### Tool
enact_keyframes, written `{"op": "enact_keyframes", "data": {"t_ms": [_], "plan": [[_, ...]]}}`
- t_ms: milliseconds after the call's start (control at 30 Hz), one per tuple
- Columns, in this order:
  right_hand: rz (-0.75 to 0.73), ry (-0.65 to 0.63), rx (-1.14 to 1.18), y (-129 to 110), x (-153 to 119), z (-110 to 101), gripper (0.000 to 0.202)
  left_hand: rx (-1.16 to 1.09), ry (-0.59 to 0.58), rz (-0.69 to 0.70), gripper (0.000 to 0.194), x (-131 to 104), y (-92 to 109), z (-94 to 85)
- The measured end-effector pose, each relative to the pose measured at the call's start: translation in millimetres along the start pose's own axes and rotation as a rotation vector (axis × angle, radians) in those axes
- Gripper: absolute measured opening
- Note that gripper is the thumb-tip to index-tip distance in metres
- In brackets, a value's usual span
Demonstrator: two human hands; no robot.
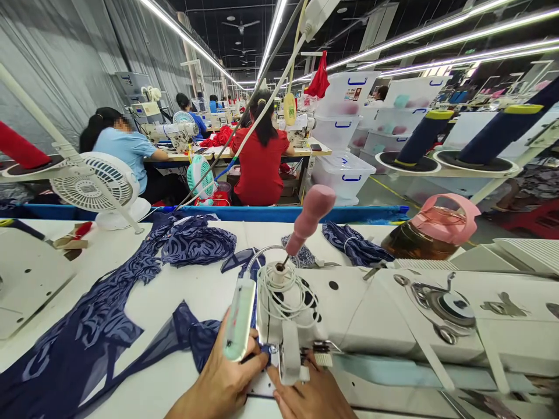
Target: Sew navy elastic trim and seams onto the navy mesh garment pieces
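Observation:
My left hand (231,372) is at the needle end of a white sewing machine (362,302). Its fingers close on a navy patterned fabric (203,343) beside the presser foot, partly hidden by a pale green lamp (239,320). Close by, my right hand (312,393) lies on the machine bed with fingers stretched toward the needle; the machine head covers part of them. A pink-handled screwdriver (305,224) stands tilted in the top of the machine head, with a coiled white cord (290,297) around its base.
More navy fabric (105,314) spreads across the left side, and a bundle (356,243) lies behind the machine. A pink-lidded jug (430,233) stands at right, a white fan (98,186) at left. Thread cones (423,139) rise above. Two people sit ahead near stacked plastic boxes (343,171).

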State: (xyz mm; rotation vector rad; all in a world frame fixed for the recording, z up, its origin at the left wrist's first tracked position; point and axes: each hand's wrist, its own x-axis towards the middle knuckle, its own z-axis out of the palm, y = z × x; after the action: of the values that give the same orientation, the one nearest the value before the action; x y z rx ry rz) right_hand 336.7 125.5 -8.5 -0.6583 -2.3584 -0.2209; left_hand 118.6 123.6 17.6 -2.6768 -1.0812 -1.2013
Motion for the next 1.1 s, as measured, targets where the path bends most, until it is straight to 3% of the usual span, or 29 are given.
{"op": "enact_keyframes", "data": {"t_ms": [200,367,467,700,933,1100], "plan": [[0.004,-0.058,0.000,5.1,-11.2,3.1,0.030,0.059,0.000,0.020,0.044,-0.9,-2.0,4.2],[0.095,-0.174,0.078,3.8,-3.4,-10.2,0.035,0.055,-0.048,-0.027,0.044,-2.5,-6.1,9.7],[0.092,-0.146,0.093,1.5,8.2,-19.9,0.037,0.060,-0.010,-0.029,0.042,0.8,-3.0,10.2],[0.125,-0.013,0.185,1.0,17.5,-26.3,0.038,-0.100,-0.053,-0.211,0.029,-11.4,-5.3,20.1],[0.208,-0.199,0.220,-5.2,17.3,-24.9,0.038,-0.128,-0.066,-0.161,0.021,-0.8,-5.2,10.8],[0.202,-0.211,0.235,-8.4,17.5,-27.6,0.041,-0.114,-0.158,-0.224,0.016,1.5,-3.5,8.5]]}}
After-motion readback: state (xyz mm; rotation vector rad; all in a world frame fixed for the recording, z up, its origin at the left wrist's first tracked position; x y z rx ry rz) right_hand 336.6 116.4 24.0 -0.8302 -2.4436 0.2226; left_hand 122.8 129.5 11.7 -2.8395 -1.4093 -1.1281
